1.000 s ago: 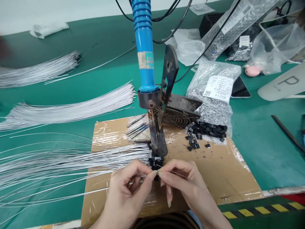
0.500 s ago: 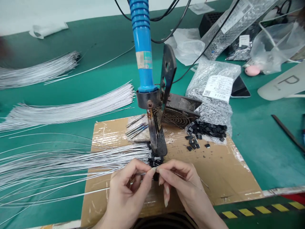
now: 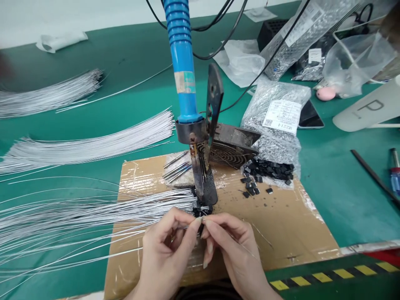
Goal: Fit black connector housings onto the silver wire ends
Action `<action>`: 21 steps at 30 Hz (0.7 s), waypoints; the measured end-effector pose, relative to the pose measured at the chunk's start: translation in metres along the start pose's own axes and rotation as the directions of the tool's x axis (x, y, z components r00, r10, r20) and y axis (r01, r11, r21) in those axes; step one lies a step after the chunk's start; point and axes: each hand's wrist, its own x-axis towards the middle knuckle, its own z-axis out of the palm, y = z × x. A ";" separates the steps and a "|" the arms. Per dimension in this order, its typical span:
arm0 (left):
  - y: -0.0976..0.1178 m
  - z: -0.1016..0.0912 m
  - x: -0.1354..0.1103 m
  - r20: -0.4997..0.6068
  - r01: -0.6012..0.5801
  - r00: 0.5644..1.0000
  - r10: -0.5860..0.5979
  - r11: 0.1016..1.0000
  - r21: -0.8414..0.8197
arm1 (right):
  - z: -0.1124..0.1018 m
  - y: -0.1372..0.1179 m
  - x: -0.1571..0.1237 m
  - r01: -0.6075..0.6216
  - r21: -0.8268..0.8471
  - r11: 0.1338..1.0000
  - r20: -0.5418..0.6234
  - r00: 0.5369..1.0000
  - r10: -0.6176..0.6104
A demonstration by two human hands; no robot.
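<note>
My left hand (image 3: 167,248) pinches with thumb and forefinger over the cardboard. Its fingertips meet those of my right hand (image 3: 234,243), which is also closed in a pinch. A thin wire (image 3: 249,251) runs out of the right-hand grip across that hand; the part between the fingertips is mostly covered. Just beyond them lies a bunch of white wires (image 3: 156,203), their ends in small black connectors (image 3: 198,206). Above these stands a soldering iron (image 3: 184,96) with a blue handle, clamped tip down in a metal holder (image 3: 191,131).
Loose black connectors (image 3: 268,168) spill from a bubble-wrap bag (image 3: 256,104) at the right of the cardboard (image 3: 290,233). More wire bundles (image 3: 109,141) lie at the left. Solder coil (image 3: 229,154) sits behind the iron. A phone (image 3: 311,116) and a cup (image 3: 359,110) stand further right.
The whole view has shifted slightly to the left. My hands stay pinched together at the same spot, the right one with its lower fingers curled in more.
</note>
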 end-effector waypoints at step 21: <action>0.004 -0.012 0.007 0.058 0.020 0.998 -0.022 0.999 0.031 | -0.121 -0.085 0.015 0.160 -0.960 -0.230 0.275 0.684 -0.675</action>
